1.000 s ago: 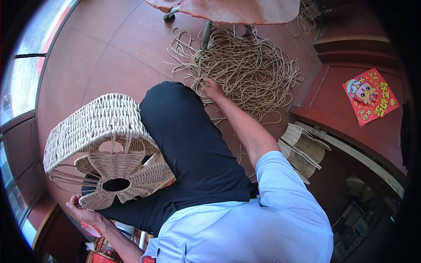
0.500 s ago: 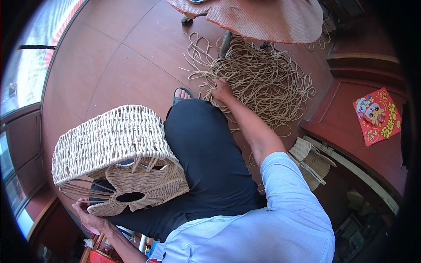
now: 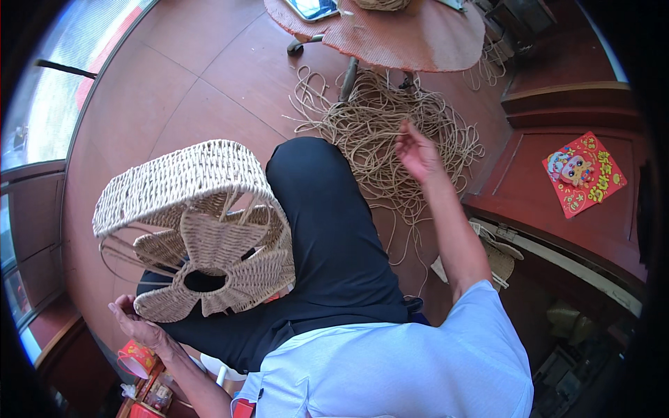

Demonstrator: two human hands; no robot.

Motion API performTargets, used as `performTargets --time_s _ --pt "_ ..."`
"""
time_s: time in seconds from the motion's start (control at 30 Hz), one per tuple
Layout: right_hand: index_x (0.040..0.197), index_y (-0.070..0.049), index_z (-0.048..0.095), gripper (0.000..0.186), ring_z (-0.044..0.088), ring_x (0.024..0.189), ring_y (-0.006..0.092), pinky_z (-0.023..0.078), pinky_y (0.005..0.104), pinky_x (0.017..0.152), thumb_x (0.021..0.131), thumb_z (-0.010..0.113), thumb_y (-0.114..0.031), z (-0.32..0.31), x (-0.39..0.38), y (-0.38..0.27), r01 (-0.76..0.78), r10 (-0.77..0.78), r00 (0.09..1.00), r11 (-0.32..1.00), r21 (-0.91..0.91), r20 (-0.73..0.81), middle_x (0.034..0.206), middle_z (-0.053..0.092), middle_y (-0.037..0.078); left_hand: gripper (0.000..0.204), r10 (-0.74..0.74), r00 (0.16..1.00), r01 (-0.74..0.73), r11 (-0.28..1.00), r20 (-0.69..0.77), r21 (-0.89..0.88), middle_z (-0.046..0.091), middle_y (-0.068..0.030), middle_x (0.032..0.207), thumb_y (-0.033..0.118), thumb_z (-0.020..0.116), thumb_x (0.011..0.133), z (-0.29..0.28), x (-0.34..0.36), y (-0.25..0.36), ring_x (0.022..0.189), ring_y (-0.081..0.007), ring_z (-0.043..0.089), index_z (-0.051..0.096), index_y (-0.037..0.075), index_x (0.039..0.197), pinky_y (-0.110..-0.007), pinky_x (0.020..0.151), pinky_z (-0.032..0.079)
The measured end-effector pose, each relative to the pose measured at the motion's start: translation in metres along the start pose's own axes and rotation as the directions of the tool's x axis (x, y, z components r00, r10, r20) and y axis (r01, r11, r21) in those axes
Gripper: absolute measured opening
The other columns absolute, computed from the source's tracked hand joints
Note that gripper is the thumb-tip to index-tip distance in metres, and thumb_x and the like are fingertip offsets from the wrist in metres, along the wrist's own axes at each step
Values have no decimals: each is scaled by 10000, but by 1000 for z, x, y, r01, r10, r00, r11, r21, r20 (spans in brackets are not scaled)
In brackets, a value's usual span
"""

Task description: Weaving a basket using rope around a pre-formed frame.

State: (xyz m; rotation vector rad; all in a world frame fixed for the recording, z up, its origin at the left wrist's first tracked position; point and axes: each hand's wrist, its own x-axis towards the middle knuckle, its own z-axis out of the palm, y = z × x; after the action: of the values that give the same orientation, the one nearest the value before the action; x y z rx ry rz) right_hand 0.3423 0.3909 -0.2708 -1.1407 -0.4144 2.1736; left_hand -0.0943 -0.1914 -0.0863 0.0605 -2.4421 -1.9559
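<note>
A woven basket of tan paper-like cord (image 3: pixel 188 174) rests tilted on my lap, its open side facing me. Inside that opening sit petal-shaped woven panels (image 3: pixel 226 244) around a dark round hole, and loose stiff strands (image 3: pixel 132 258) stick out at the left. My left hand (image 3: pixel 143 327) is beside the basket's lower left edge, palm up, fingers loosely curved and apart, with nothing seen in it. Over a large tangled heap of cord (image 3: pixel 376 132) on the floor, my right hand (image 3: pixel 420 155) is raised with bent fingers; any strand between them is too small to make out.
A table with a ragged pinkish cover (image 3: pixel 411 42) stands beyond the heap, a tablet-like device (image 3: pixel 311 7) on it. At right are a red cabinet (image 3: pixel 516 174) with a red festive card (image 3: pixel 584 174) and a pale woven piece (image 3: pixel 498 258). A red-and-yellow cup (image 3: pixel 138 359) stands at lower left.
My right hand has come up out of the cord heap and moved right. The basket has tipped so that more of its opening shows. My left hand stays near its lower edge.
</note>
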Motion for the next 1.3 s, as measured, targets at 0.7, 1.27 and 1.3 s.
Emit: performTargets --time_s 0.7,1.27,1.3 --pt "1259 -128 588 237 709 951 161 656 316 780 1237 456 -324 203 -226 9 -39 37 815 999 -9 578 993 646 5 340 32 279 244 964 960 -103 530 48 835 362 591 1174 129 -192 127 758 -53 493 737 67 1087 -269 672 424" --pt "1204 -209 674 277 329 515 43 251 231 368 1220 483 -410 6 -3 -179 319 -370 913 911 -262 -171 712 413 -97 216 -93 959 122 988 268 -92 445 140 677 326 762 1095 -212 -16 54 531 10 353 706 156 974 -205 478 293" --pt "1204 -209 674 277 329 515 43 251 231 368 1220 483 -410 -12 12 -192 292 -330 934 925 -243 -134 712 413 -97 216 -76 963 100 991 258 -83 445 140 677 326 762 1095 -223 -11 49 531 10 353 706 156 974 -205 478 293"
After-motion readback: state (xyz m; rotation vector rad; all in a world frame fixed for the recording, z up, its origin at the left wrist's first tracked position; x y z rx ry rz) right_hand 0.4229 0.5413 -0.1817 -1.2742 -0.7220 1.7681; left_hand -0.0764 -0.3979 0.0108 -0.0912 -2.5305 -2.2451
